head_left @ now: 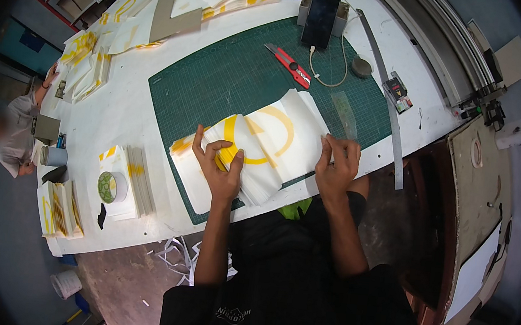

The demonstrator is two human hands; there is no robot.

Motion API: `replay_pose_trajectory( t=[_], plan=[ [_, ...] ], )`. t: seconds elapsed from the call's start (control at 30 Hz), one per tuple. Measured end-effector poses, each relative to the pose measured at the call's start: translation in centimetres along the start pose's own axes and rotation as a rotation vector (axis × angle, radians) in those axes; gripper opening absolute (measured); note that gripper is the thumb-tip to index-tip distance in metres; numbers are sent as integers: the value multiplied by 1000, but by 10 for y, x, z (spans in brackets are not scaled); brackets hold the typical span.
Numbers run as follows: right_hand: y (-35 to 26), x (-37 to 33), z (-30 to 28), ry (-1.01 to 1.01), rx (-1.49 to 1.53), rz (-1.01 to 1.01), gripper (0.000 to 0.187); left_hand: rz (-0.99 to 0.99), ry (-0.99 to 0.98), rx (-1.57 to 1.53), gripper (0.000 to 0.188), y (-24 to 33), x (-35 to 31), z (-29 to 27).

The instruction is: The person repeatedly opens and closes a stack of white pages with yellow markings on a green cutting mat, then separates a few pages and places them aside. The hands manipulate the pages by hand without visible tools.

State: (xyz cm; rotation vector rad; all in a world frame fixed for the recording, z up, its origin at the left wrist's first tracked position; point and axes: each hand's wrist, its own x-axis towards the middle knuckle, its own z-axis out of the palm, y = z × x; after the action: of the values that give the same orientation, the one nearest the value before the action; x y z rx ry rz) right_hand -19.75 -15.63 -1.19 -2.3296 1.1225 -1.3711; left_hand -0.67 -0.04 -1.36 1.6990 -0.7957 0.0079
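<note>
A stack of white printed sheets (261,176) with yellow designs lies on the green cutting mat (186,86) near the table's front edge. My left hand (221,170) rests on its left part, thumb and a bent finger closed on the curled-over sheets, another finger raised. At the stack's right side, my right hand (337,167) pinches the edge of the white sheet (305,120), which spreads out to the right. Farther back on the mat lies a red utility knife (291,67), touched by neither hand.
A phone (320,19) stands propped with a cable beside a round grey tin (362,67). A long metal ruler (388,87) crosses the right side. More printed stacks (130,181) sit at left, one under a tape roll (111,187). Another person (23,121) is at the far left.
</note>
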Motion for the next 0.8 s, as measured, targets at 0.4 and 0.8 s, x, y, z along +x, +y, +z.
replay_pose_trajectory(
  t=[0.4,0.8],
  plan=[
    [3,5,2,22,-34,-21,13,13,15,-32,25,0,-1,0],
    [-2,8,-1,33,-218,-280,26,34,22,-48,25,2,-1,-2]
  ],
)
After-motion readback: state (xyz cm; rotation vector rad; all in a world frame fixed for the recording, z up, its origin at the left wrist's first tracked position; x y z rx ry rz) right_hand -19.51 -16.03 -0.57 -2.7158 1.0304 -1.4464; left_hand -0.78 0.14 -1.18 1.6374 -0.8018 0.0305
